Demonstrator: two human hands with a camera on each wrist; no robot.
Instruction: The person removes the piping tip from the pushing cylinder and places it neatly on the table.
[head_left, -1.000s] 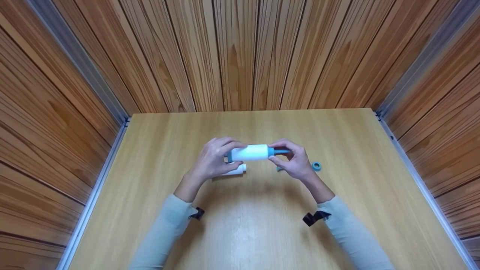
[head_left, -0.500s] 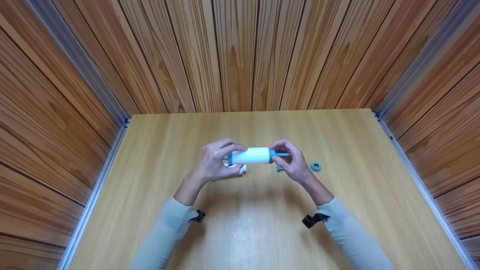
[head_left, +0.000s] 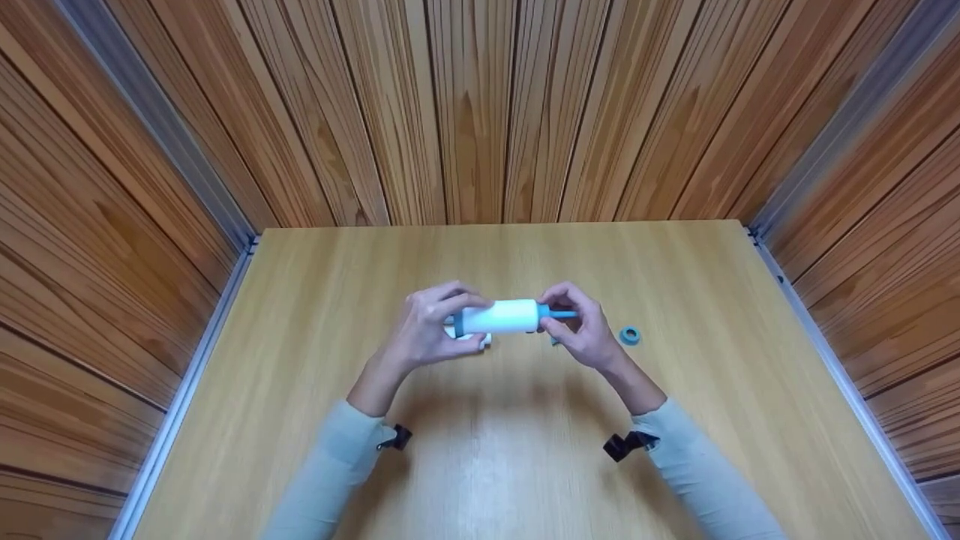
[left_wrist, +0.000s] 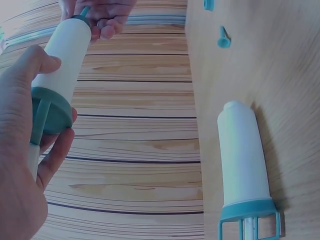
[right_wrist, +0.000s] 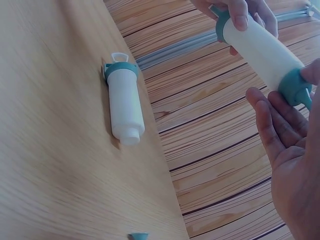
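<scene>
Held level above the table is a white icing syringe (head_left: 499, 317) with a teal collar at each end. My left hand (head_left: 431, 322) grips its handle end, thumb on the white barrel and fingers under the teal handle collar (left_wrist: 52, 110). At the other end my right hand (head_left: 589, 334) pinches the teal nozzle cap (right_wrist: 296, 87) between thumb and fingers; the thin nozzle (head_left: 564, 313) points right, into that hand. A second white syringe (left_wrist: 242, 155) with a teal handle frame lies on the table, mostly hidden behind my left hand in the head view.
A teal ring (head_left: 629, 335) lies on the wooden table (head_left: 480, 480) right of my right hand. One small teal nozzle (left_wrist: 223, 38) lies nearer, partly hidden by that hand in the head view. Wood-plank walls (head_left: 480, 112) with metal rails (head_left: 817, 315) surround the table.
Both hands and the held syringe have come slightly down in the head view, toward the person. The right fingers have shifted a little on the nozzle cap. The left grip looks the same.
</scene>
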